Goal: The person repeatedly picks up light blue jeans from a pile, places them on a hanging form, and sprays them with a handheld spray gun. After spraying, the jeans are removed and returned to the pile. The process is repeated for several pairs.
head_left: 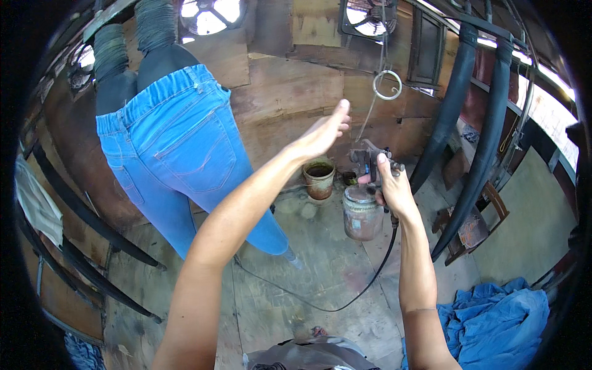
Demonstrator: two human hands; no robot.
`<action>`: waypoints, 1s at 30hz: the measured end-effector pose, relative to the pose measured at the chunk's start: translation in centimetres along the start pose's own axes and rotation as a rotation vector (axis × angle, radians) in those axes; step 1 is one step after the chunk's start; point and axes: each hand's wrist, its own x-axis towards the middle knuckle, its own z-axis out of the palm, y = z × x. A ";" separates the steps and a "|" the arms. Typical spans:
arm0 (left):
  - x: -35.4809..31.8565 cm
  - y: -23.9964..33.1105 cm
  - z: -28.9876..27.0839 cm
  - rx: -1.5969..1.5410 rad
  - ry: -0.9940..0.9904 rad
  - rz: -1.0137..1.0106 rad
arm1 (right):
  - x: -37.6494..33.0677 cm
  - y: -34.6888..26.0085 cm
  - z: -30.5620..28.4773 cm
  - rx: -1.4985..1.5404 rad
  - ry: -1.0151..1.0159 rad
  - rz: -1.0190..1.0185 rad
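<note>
My right hand (396,190) grips a spray gun (367,156), its fingers wrapped round the handle and the thumb on top. Beneath the gun hangs a cloudy, stained paint cup (363,217), and a dark hose (383,271) runs down from the handle to the floor. Held out ahead with fingers extended and nothing in it, my left hand (325,132) is nearest to a metal ring (387,85) on a hanging rod. Left of my arm, blue jeans (179,139) are stretched over a black leg form (161,69).
A rusty bucket (319,179) of dark liquid stands by the back wall, below wall fans (211,13). Bare black leg forms (453,105) hang on the right, near a wooden chair (478,225). Blue denim (499,317) lies heaped at lower right; pale cloth (40,197) hangs far left.
</note>
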 end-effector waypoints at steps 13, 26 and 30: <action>-1.1 -2.3 2.2 -0.174 -0.090 0.020 | 2.6 1.3 2.3 0.007 0.012 -0.002; -14.2 -12.0 3.8 0.209 -0.194 -0.105 | 5.3 8.3 2.5 0.142 0.124 -0.128; -23.5 -21.5 2.9 0.133 -0.269 -0.492 | 7.4 10.4 1.4 0.039 0.209 -0.092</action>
